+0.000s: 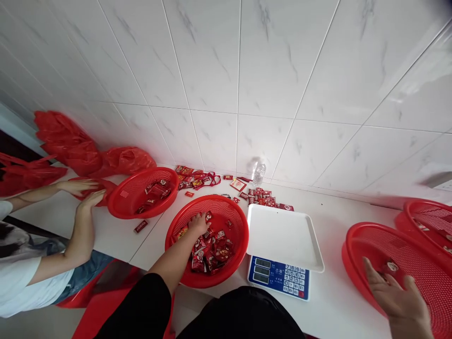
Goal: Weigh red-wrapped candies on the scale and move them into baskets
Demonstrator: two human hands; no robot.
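Note:
My left hand (199, 224) reaches into the middle red basket (172, 221), its fingers spread over red snack packets (212, 249) near the far side. A small red packet (208, 215) lies by its fingertips. Far to the right, my right hand (399, 297) is over the near rim of another red basket (356, 230), palm turned up and fingers apart. Just beyond those fingers shows a red packet with a white mark (391, 266); whether they touch I cannot tell. Between my hands stands a blue scale (278, 277) with a bare white tray (282, 235).
Loose red packets (261, 197) and a clear plastic bottle (259, 174) are by the tiled wall. To the left, a co-worker's hands (83, 188) rest near red plastic bags (123, 160) and a red basket (116, 200). One more basket (423, 207) stands at far right.

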